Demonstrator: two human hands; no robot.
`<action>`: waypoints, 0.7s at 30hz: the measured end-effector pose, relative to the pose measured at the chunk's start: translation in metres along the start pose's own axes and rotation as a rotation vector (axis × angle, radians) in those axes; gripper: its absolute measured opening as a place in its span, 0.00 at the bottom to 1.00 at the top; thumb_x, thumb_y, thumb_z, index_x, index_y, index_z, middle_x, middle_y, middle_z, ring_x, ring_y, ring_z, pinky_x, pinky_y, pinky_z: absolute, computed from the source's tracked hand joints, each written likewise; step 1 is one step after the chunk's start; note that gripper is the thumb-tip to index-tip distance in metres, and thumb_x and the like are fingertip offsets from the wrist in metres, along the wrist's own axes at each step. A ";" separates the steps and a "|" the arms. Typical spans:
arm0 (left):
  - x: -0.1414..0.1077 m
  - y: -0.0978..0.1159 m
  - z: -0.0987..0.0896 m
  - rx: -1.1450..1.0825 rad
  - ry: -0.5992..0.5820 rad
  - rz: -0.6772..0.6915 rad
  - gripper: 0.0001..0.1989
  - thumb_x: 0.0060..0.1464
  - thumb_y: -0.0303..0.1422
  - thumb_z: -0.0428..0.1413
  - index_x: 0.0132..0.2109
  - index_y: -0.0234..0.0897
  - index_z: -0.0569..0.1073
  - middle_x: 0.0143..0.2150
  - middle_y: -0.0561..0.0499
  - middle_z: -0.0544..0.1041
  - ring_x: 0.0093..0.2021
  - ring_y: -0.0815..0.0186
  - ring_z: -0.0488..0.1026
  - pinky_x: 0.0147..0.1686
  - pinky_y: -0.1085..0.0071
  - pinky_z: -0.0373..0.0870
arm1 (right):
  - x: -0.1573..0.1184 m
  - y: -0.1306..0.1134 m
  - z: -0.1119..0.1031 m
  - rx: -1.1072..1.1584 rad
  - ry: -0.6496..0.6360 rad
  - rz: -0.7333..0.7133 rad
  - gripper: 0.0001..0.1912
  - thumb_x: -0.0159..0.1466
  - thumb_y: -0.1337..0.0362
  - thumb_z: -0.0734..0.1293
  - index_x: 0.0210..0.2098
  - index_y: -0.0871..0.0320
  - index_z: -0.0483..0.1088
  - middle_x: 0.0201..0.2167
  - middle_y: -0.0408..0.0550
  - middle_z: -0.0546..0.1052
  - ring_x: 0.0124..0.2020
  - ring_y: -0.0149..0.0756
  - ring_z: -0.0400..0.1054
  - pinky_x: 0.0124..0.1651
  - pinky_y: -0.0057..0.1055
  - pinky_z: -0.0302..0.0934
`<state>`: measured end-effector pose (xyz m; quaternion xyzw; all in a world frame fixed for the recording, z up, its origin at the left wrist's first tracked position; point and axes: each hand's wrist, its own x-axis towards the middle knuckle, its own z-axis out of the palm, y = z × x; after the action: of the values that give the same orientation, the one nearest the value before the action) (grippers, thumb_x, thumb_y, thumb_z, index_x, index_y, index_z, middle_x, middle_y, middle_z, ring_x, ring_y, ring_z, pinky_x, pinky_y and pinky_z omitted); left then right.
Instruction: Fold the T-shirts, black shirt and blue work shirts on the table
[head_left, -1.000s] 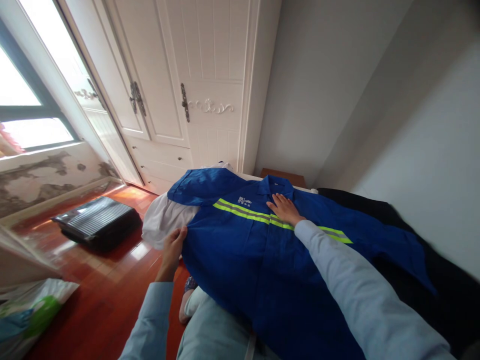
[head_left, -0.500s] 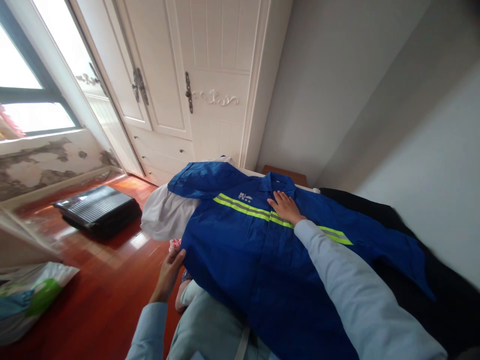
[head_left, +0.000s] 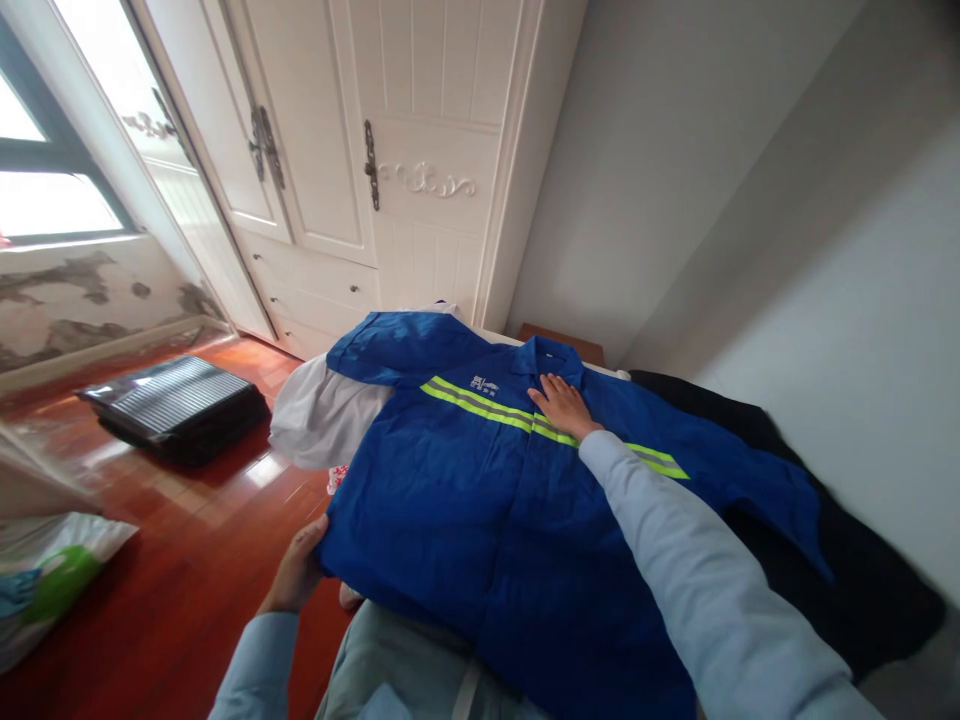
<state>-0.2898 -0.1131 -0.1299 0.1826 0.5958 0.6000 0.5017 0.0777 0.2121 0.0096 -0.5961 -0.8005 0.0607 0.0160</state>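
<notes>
A blue work jacket (head_left: 442,500) with a yellow-green and grey reflective stripe lies spread front side up, collar away from me. My left hand (head_left: 298,562) pinches the jacket's lower left side edge; the fingertips are partly hidden by the cloth. On the chest, just below the collar (head_left: 551,358), my right hand (head_left: 562,405) rests flat with its fingers stretched out. A white cloth (head_left: 319,418) hangs out from under the left sleeve. Beneath the right sleeve lies a black cloth (head_left: 862,575).
A white wardrobe (head_left: 435,90) stands behind the jacket, beside a grey wall (head_left: 750,200). On the red wooden floor (head_left: 187,590) at left are a black ribbed case (head_left: 180,400) and a plastic bag (head_left: 67,570). My knees are under the jacket's near edge.
My left hand has moved down and left, drawing the jacket's side edge outward with it. My right hand stays flat on the chest. The view has shifted slightly.
</notes>
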 end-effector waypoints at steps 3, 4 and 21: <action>-0.001 -0.009 -0.011 0.051 -0.257 -0.106 0.33 0.28 0.61 0.70 0.33 0.37 0.80 0.28 0.45 0.78 0.32 0.55 0.75 0.35 0.62 0.74 | 0.000 0.001 0.001 -0.004 0.006 -0.008 0.39 0.75 0.42 0.45 0.76 0.60 0.46 0.75 0.50 0.44 0.76 0.44 0.37 0.77 0.45 0.36; -0.001 -0.012 -0.012 0.103 -0.334 -0.136 0.33 0.27 0.59 0.72 0.34 0.37 0.80 0.30 0.44 0.79 0.35 0.53 0.76 0.39 0.60 0.74 | 0.001 0.001 0.002 -0.006 0.005 -0.008 0.40 0.75 0.42 0.45 0.76 0.60 0.46 0.75 0.50 0.44 0.76 0.44 0.37 0.77 0.45 0.36; -0.002 0.024 0.010 0.698 -0.055 -0.035 0.26 0.23 0.47 0.73 0.20 0.41 0.65 0.16 0.51 0.68 0.23 0.51 0.74 0.26 0.61 0.71 | 0.000 -0.001 0.001 -0.010 -0.010 0.007 0.39 0.75 0.43 0.44 0.76 0.59 0.45 0.75 0.50 0.43 0.77 0.42 0.36 0.77 0.45 0.35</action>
<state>-0.2902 -0.1040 -0.1050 0.3487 0.7544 0.3463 0.4352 0.0764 0.2120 0.0088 -0.5987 -0.7987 0.0595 0.0087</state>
